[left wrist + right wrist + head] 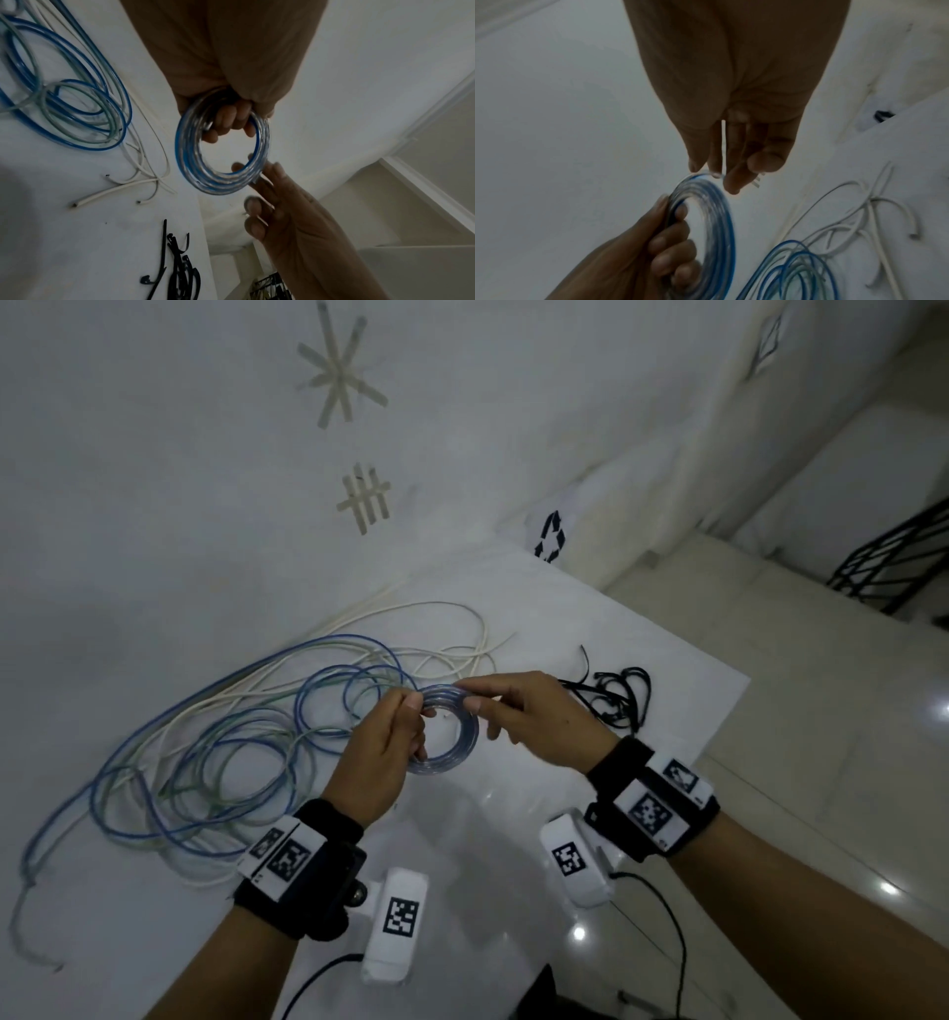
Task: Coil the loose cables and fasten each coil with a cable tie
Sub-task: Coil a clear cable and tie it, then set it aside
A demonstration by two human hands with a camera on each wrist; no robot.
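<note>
Coil (448, 730) wound, gripped by left hand (379, 752); right hand (534, 717) fingers (731, 180) seemingly pinch its tail. Next: black ties (619, 694) from table (683, 670).

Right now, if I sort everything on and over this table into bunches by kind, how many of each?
Coiled cable, held up: 1
Tangle of loose cables, blue, greenish and white: 1
Pile of black cable ties: 1
Total: 3
</note>
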